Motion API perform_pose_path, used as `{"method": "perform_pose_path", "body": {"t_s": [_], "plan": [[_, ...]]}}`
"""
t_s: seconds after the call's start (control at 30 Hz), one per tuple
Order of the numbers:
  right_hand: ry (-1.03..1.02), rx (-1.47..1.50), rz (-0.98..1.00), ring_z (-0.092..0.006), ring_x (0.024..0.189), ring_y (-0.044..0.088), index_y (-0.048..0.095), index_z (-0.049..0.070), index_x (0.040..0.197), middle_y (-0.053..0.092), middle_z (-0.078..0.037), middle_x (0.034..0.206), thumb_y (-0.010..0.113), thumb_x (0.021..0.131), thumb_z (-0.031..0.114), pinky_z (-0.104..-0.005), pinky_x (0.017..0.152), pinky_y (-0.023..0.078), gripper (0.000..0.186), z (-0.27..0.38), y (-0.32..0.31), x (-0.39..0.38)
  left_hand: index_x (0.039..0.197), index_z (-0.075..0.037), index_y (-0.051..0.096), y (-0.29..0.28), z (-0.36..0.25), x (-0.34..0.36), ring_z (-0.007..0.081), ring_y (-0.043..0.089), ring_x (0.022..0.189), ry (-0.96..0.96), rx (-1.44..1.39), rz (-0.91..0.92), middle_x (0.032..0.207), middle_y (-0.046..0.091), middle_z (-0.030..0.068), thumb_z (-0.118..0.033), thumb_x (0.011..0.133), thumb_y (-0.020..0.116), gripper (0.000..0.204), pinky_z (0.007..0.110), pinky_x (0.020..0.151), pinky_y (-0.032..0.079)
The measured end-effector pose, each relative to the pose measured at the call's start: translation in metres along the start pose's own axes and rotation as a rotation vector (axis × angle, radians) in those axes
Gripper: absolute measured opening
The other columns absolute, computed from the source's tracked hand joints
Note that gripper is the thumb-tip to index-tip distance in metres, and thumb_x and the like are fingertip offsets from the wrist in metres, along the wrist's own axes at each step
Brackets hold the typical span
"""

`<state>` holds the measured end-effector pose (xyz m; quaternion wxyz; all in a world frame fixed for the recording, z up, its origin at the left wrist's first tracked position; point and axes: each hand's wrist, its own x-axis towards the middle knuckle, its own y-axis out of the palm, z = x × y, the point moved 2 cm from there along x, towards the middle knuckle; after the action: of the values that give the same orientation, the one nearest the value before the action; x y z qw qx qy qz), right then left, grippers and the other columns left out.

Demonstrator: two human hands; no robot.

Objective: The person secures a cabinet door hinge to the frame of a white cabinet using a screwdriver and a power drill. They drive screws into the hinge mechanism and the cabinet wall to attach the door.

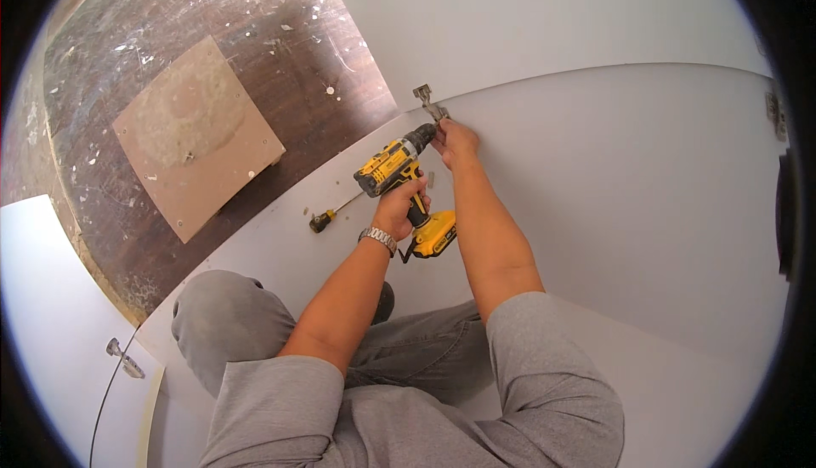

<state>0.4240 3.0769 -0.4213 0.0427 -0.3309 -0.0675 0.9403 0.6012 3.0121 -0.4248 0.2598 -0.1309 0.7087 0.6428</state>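
My left hand (399,207) is wrapped round the grip of a yellow and black drill (393,166), fingers clamped on the handle. The drill sits close to the middle of my view, a little toward 11 o'clock, its chuck (420,136) aimed between 1 and 2 o'clock. Small lettering shows on the dark side of its yellow battery (435,232), and small marks on the yellow body. I wear 1 metal watch (379,238) on my left wrist.

My right hand (457,142) is at 12 o'clock, its fingers bunched at the drill's tip and close beside a metal hinge (433,109) at the pale panel's edge; I cannot tell whether they pinch anything. At 9 o'clock from the middle, a screwdriver (321,221) with a yellow and black handle lies on the pale panel (280,243). A brown square board (200,141) stands over the paint-flecked floor (280,26) toward 10 o'clock, and at 8 o'clock a 2nd hinge (127,359) sits on another white panel (51,272).
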Motion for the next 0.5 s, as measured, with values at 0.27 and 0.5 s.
{"method": "perform_pose_path", "body": {"t_s": [0.27, 0.5], "plan": [[-0.008, 0.004, -0.002, -0.0191, 0.078, 0.061, 0.059, 0.003, 0.107, 0.061, -0.007, 0.091, 0.056, 0.091, 0.01, -0.0355, 0.073, 0.052, 0.018, 0.0034, 0.0016, -0.0013, 0.098, -0.011, 0.058, -0.0032, -0.001, 0.0038, 0.0141, 0.056, 0.062, 0.003, -0.024, 0.023, 0.071, 0.055, -0.001, -0.016, 0.084, 0.067, 0.017, 0.029, 0.057, 0.047], [-0.017, 0.009, -0.017, -0.0205, 0.079, 0.062, 0.059, 0.002, 0.108, 0.061, -0.008, 0.089, 0.056, 0.09, 0.009, -0.034, 0.069, 0.052, 0.019, 0.0021, 0.0062, -0.0054, 0.097, -0.011, 0.059, -0.0077, -0.0021, 0.0051, 0.0143, 0.055, 0.061, -0.026, -0.046, 0.005, 0.069, 0.054, -0.0014, -0.016, 0.084, 0.067, 0.016, 0.03, 0.057, 0.047]]}}
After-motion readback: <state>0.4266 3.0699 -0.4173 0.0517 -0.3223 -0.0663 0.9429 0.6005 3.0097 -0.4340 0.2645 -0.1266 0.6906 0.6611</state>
